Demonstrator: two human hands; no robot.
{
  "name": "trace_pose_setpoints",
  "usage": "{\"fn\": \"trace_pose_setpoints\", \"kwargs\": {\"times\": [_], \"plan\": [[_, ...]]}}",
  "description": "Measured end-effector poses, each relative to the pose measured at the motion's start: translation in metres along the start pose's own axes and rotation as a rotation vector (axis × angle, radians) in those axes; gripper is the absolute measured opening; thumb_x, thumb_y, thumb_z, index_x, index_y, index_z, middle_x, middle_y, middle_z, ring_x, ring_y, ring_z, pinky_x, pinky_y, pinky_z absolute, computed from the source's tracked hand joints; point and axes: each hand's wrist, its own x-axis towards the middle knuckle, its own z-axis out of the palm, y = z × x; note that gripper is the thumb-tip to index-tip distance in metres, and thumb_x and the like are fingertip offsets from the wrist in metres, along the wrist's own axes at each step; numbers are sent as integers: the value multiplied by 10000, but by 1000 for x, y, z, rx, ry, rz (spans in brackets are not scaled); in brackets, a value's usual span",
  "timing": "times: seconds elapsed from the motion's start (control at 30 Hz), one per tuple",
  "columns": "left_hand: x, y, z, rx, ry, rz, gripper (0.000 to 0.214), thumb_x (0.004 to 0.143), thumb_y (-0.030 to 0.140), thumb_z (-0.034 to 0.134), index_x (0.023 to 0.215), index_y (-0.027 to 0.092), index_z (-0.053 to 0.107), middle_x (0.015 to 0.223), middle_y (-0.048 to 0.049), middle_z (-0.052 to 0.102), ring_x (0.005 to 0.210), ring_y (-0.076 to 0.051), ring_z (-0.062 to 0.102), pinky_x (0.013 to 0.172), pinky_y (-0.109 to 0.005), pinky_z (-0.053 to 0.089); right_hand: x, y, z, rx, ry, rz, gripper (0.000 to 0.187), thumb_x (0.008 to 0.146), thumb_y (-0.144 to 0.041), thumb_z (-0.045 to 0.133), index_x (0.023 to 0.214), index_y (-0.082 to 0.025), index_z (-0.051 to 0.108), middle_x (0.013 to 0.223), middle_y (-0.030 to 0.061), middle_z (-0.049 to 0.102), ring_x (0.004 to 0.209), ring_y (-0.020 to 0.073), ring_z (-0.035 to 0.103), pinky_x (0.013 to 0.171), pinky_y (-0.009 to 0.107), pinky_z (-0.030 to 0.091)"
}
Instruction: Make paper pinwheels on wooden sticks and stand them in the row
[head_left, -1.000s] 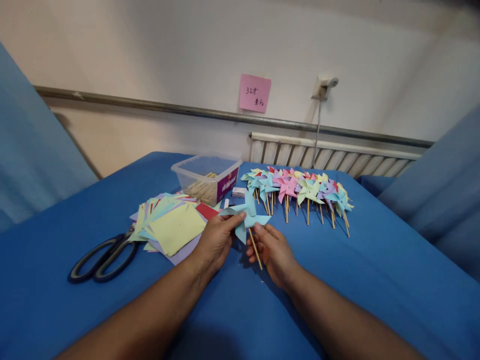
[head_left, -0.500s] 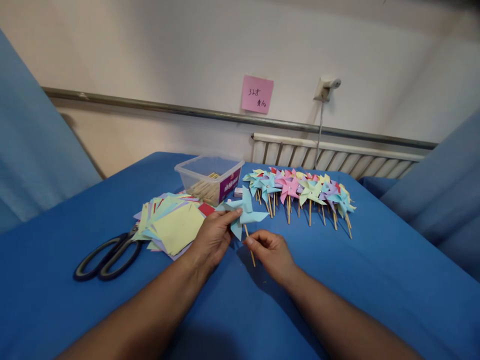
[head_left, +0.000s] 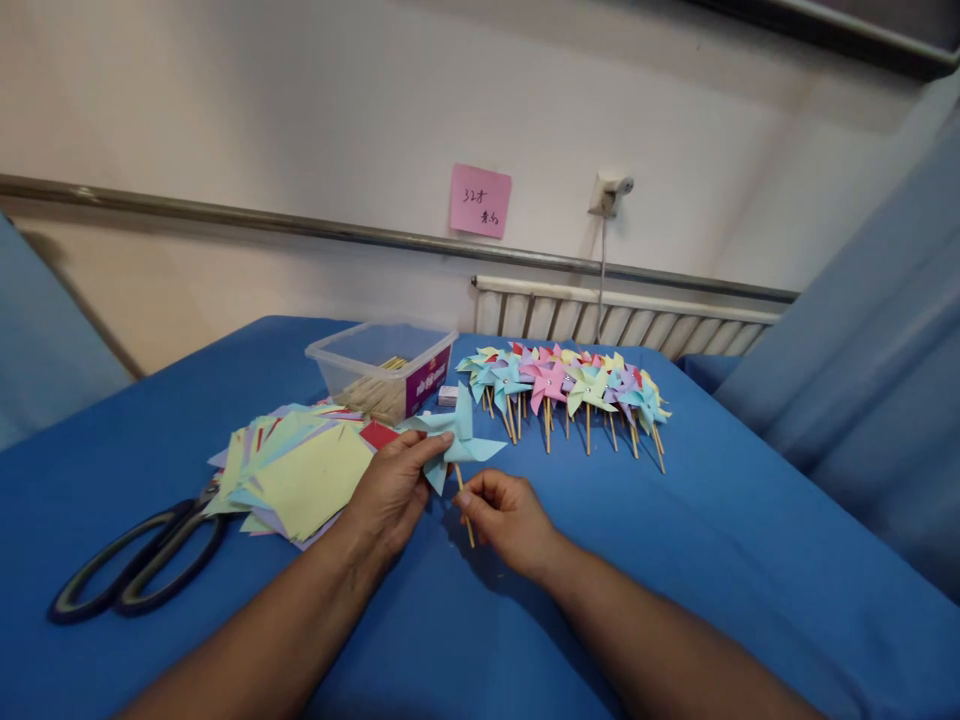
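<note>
A light blue paper pinwheel (head_left: 457, 437) on a thin wooden stick (head_left: 465, 510) is held low over the blue table (head_left: 720, 540). My left hand (head_left: 386, 492) pinches the paper vanes from the left, thumb on top. My right hand (head_left: 506, 520) is closed round the stick just below the vanes. A row of several finished pinwheels (head_left: 570, 385) in pink, green, blue and purple lies behind, sticks pointing toward me.
A stack of coloured paper squares (head_left: 296, 470) lies to the left, with black-handled scissors (head_left: 131, 575) beside it. A clear plastic box (head_left: 382, 368) holds wooden sticks. A pink note (head_left: 481, 200) hangs on the wall above a radiator (head_left: 622, 318). Blue cloth hangs at both sides.
My right hand slid from the vanes down to a pinch on the stick. The view swung, so everything shifted left in the picture.
</note>
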Motion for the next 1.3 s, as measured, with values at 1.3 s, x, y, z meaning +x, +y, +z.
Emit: {"fn": "trace_pose_setpoints", "kwargs": {"times": [1.3], "plan": [[10,-12,-10,241,-54,-192,355,679,285,757,984,147,638,996,-102,694,759,-124,636,661,-216,504,44,3,-130,-752,601,153,113,734,-225,550,654,-171,610,563,20,634,504,129,563,491,212,358]]}}
